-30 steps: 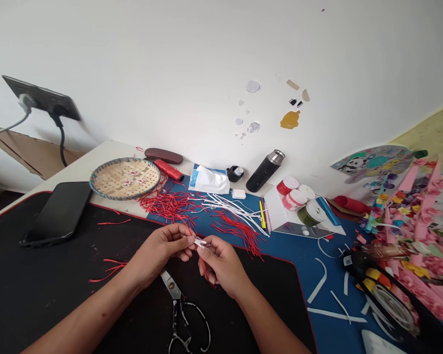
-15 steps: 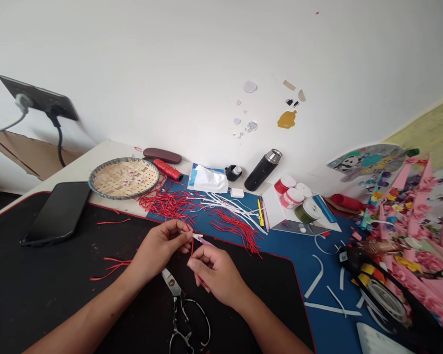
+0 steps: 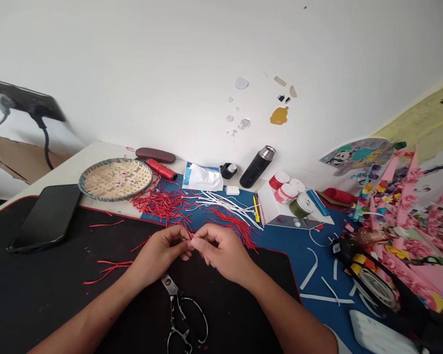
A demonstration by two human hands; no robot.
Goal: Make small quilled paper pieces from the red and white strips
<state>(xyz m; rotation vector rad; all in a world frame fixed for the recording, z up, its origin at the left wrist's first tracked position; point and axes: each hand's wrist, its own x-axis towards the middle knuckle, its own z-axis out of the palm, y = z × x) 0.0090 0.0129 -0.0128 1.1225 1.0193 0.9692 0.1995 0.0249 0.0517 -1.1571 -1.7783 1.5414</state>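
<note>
My left hand (image 3: 155, 254) and my right hand (image 3: 226, 254) meet fingertip to fingertip over the black mat, each closed in a pinch. A thin red cord (image 3: 191, 236) runs between their fingers, mostly hidden by them. Just below my left hand lie scissors (image 3: 174, 299), their blades partly under that hand. Loose red cord pieces (image 3: 109, 269) rest on the mat beside my left forearm. Beyond the hands is a heap of cut red cords (image 3: 162, 204), with white cords (image 3: 227, 204) and more red strands (image 3: 236, 227) to its right.
A woven basket (image 3: 86, 189) holding small pieces stands at the back left, near a black phone (image 3: 46, 216) and a red thread spool (image 3: 161, 169). A black flask (image 3: 257, 167) and ribbon spools (image 3: 286, 192) stand by the wall. Paper flowers crowd the right side.
My right hand has moved up against my left fingertips, closing the gap. The white and purple bits seen between the hands are now hidden. The view has shifted slightly right.
</note>
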